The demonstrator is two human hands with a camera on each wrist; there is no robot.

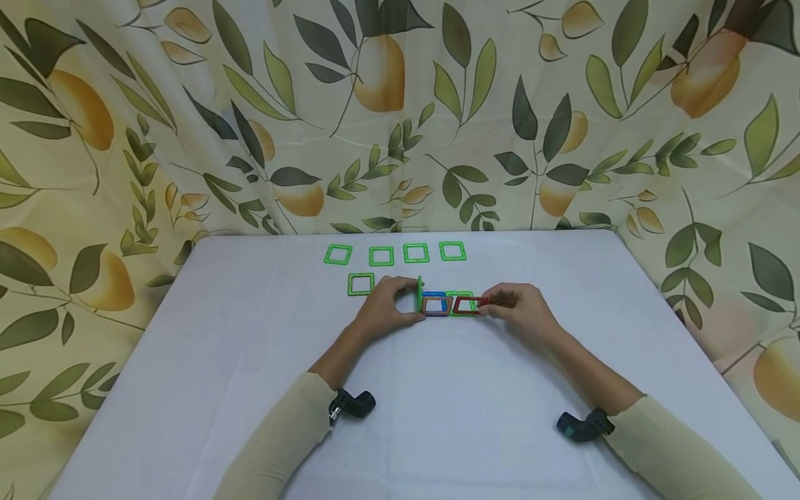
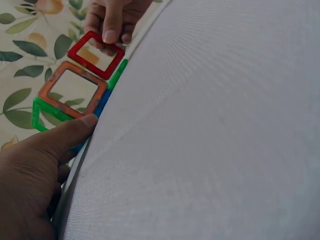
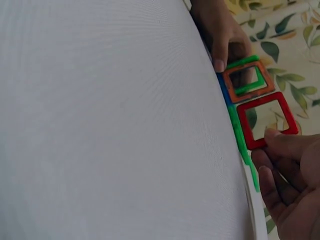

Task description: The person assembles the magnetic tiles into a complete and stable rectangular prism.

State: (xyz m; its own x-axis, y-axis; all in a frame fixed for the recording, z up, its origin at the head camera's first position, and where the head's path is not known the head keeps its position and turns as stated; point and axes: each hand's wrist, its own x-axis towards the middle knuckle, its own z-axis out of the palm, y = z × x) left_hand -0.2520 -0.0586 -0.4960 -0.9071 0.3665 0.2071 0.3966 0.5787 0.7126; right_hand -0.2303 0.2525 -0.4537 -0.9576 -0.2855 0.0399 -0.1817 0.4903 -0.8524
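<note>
My left hand (image 1: 381, 305) holds an upright green square magnetic tile (image 1: 419, 295) by its edges, fingers at the top and thumb low at the corner. An orange tile (image 3: 267, 76) stands upright beside it, close to that thumb. Behind the orange tile, part of a blue tile (image 1: 445, 303) shows low at the table. Between thumb and fingers, my right hand (image 1: 521, 311) pinches a red square tile (image 3: 243, 127), tilted upright to the right of the orange one. Another green tile (image 1: 461, 293) lies flat under and behind the red tile, partly covered.
On the white table (image 1: 400, 403), a row of several flat green tiles (image 1: 415, 244) lies near the back edge. One more green tile (image 1: 352, 285) lies left of my left hand. A leaf-and-fruit patterned cloth (image 1: 375, 173) hangs behind the table.
</note>
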